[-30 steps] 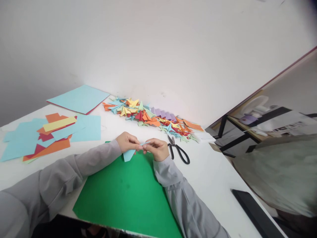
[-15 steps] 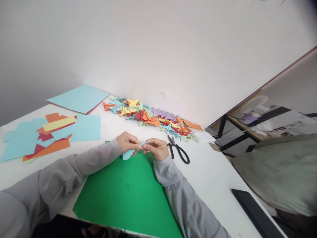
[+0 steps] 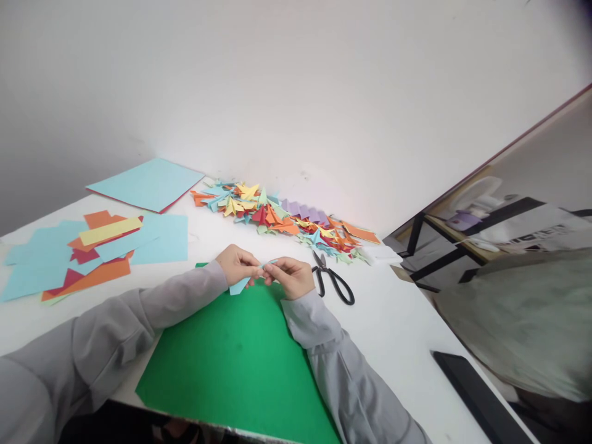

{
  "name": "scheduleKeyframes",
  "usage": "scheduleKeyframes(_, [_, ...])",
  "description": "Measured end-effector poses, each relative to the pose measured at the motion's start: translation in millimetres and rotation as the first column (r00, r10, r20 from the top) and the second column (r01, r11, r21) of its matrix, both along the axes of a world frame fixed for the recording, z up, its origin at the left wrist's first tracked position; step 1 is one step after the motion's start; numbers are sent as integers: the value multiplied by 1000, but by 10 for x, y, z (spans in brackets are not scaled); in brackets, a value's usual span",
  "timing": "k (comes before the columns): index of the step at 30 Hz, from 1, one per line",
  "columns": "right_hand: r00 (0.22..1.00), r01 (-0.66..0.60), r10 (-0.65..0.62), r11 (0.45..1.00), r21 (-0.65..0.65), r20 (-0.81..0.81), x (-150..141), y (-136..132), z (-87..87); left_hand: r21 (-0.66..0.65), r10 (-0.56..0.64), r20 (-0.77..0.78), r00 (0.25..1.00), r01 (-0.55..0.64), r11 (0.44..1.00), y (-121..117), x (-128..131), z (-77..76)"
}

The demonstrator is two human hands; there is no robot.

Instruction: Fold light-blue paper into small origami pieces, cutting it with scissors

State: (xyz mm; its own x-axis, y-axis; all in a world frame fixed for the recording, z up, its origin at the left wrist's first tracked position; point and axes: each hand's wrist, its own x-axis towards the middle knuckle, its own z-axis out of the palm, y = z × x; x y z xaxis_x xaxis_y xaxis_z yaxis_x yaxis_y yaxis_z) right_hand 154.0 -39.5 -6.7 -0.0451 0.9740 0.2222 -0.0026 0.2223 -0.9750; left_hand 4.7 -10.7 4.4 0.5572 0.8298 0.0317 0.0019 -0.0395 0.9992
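Between my two hands is a small piece of folded light-blue paper (image 3: 238,287), held just above the far end of a green mat (image 3: 240,357). My left hand (image 3: 238,265) pinches it from the left, with a flat flap hanging below the fingers. The fingers of my right hand (image 3: 291,276) are closed on its other end, where a thin edge pokes up. Part of the paper is hidden by the fingers. Black-handled scissors (image 3: 330,277) lie just right of my right hand, blades pointing away.
Along the wall runs a heap of folded colored paper pieces (image 3: 272,216). Loose paper cutouts (image 3: 157,240) are spread at the left, with a larger blue sheet (image 3: 152,182) behind. A black flat object (image 3: 476,394) lies near the right edge, with a shelf (image 3: 444,231) beyond.
My right hand has shifted slightly left, closer to my left hand. The hanging blue flap now shows a bit less below my left fingers.
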Motion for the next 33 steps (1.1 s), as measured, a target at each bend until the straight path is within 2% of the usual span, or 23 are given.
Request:
scheduleKeyframes(7, [998, -40, 40, 999, -6, -41, 10, 2, -17, -34, 39, -23, 999, -40, 999, -25, 11, 55])
scheduleKeyframes(12, [994, -92, 89, 994, -53, -71, 51, 7, -16, -49, 55, -62, 997, -58, 997, -11, 2, 39])
scheduleKeyframes(18, [998, 3, -3, 1000, 0, -64, 58, 23, -19, -114, -13, -81, 997, 4, 993, 0, -6, -2])
scheduleKeyframes(24, [999, 6, -4, 999, 32, -43, 18, -1, 3, -153, -52, -74, 996, 40, 987, -9, 5, -3])
scheduleKeyframes(29, [999, 46, -46, 999, 24, -24, -3, -9, 4, -144, -7, -46, 999, 0, 990, 7, 7, 12])
scheduleKeyframes(33, [1000, 7, -7, 1000, 0, 0, -2, -16, 15, -130, 37, -76, 996, -47, 990, -2, 16, 26])
